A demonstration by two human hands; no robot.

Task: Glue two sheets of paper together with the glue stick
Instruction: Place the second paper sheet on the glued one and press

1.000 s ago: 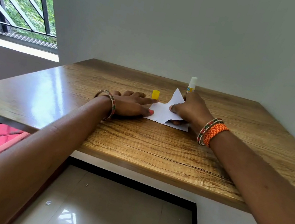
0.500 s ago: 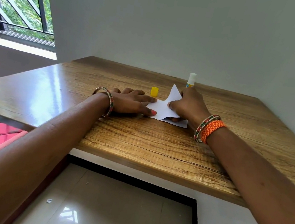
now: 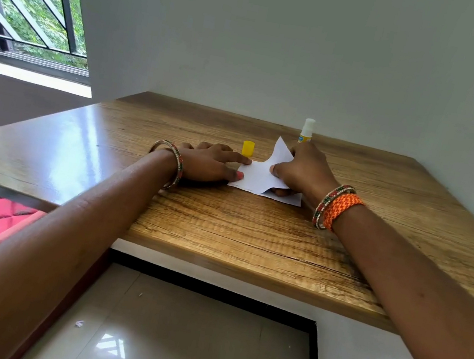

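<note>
On the wooden worktop (image 3: 251,232), the left hand (image 3: 210,163) presses flat and open on the lower paper sheet (image 3: 287,199) while the right hand (image 3: 303,172) pinches the raised upper sheet (image 3: 262,174), with the uncapped glue stick (image 3: 306,131) upright just behind the sheets and its yellow cap (image 3: 248,148) behind their left edge.

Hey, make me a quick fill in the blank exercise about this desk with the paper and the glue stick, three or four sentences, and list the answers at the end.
1. The glue stick stands upright with its cap ____.
2. The cap on the wooden table is coloured ____.
3. The left hand presses flat on the ____ edge of the white paper.
4. The right hand lifts the upper sheet; its wrist wears an ____ woven band.

Missing words: off; yellow; left; orange
</note>
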